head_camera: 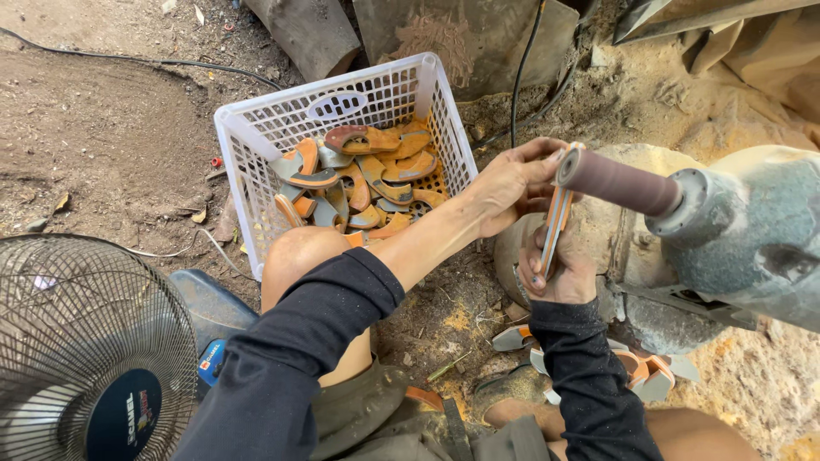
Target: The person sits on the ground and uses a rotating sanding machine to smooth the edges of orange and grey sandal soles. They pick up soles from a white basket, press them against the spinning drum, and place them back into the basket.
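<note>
Here, from the head camera, both hands grip one thin orange-and-grey curved piece (553, 226) against the single sanding drum (617, 182) of a dusty grinder (743, 235): the left hand (511, 186) pinches its top, the right hand (555, 271) its lower end. One white basket (248, 162) holds many similar pieces; a few more lie near the knees. One fan (85, 350) stands at the left.

A white lattice basket (256, 158) at eleven o'clock holds orange-and-grey curved pieces (367, 175); the sanding drum (617, 181) is dull maroon, the sleeves (290, 358) black.
</note>
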